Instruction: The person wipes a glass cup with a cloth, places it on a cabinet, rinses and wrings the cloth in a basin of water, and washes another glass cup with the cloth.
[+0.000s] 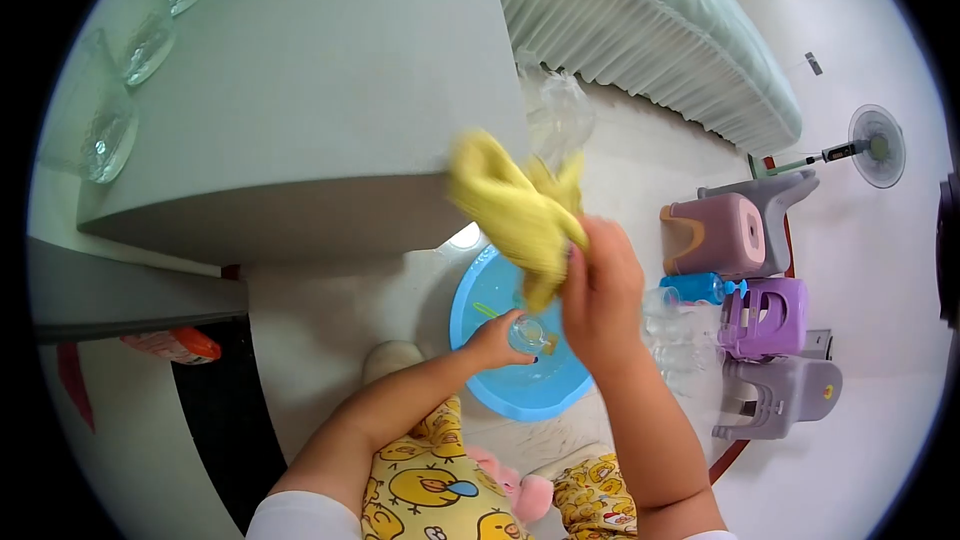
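A yellow cloth, blurred by motion, hangs from my right hand, whose fingers are pinched on it. It is in front of the grey table's edge, above the blue basin. Lower down, my left hand is wrapped round a small clear glass over the basin. Behind the glass, a thin green item shows in the basin. The cloth and the glass are apart.
The grey table fills the upper left, with several glasses along its far edge. Clear bottles, a blue bottle, a purple stool and a pink stool stand at the right. A clear plastic bag lies beyond the basin.
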The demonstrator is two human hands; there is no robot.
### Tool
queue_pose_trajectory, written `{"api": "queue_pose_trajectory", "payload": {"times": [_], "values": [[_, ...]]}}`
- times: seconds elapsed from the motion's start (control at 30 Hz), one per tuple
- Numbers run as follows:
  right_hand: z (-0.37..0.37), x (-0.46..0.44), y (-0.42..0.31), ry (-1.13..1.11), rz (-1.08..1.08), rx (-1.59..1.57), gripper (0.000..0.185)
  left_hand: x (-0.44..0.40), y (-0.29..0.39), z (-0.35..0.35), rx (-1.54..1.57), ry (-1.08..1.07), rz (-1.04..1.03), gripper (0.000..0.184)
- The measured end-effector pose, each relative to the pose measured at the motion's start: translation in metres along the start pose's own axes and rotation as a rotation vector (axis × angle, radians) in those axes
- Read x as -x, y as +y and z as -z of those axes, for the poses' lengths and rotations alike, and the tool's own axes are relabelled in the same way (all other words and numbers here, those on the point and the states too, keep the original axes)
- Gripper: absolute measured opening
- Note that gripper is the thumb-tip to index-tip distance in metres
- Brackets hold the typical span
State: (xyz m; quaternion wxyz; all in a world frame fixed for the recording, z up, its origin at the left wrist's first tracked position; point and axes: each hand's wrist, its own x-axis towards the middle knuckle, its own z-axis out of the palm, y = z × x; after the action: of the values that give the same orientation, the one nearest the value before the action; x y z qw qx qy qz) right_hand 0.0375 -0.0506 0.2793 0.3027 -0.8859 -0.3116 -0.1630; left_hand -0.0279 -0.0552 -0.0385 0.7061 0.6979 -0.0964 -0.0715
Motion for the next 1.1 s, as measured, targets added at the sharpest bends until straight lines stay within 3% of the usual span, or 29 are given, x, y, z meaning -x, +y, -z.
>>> {"api": "queue_pose_trajectory", "payload": {"times": [0.07,0.17,0.27,0.33,0.37,0.43,0.6,0.87,1.0,1.07,1.1], "values": [[0.019,0.045,0.039,-0.041,-0.233,0.021,0.012,0.005,0.052,0.027,-0.054,-0.107,0.157,0.078],[0.061,0.114,0.072,-0.103,-0.641,-0.033,0.017,0.004,0.049,0.024,-0.091,-0.101,0.166,0.078],[0.107,0.181,0.087,-0.025,-0.803,-0.113,0.021,0.007,0.051,0.023,-0.115,-0.103,0.172,0.078],[0.138,0.206,0.082,0.046,-1.100,-0.291,0.024,0.004,0.060,0.025,-0.142,-0.119,0.147,0.078],[0.149,0.211,0.075,0.079,-1.098,-0.291,0.024,0.002,0.068,0.027,-0.217,-0.132,0.105,0.077],[0.172,0.215,0.054,0.319,-1.219,-0.687,0.027,-0.005,0.094,0.024,-0.304,-0.163,0.038,0.077],[0.215,0.199,0.014,0.616,-1.266,-1.078,0.033,-0.041,0.167,0.018,-0.519,-0.287,0.037,0.080],[0.225,0.196,0.005,0.582,-0.956,-1.479,0.030,-0.060,0.281,-0.006,-0.701,-0.173,-0.037,0.085],[0.213,0.203,0.019,0.607,-1.030,-1.404,0.026,-0.050,0.282,-0.023,-0.613,-0.020,-0.049,0.084],[0.212,0.201,0.022,0.617,-1.013,-1.389,0.024,-0.050,0.282,-0.026,-0.323,0.068,0.053,0.077],[0.209,0.201,0.027,0.596,-1.020,-1.371,0.024,-0.045,0.289,-0.029,-0.340,0.061,0.052,0.077]]}}
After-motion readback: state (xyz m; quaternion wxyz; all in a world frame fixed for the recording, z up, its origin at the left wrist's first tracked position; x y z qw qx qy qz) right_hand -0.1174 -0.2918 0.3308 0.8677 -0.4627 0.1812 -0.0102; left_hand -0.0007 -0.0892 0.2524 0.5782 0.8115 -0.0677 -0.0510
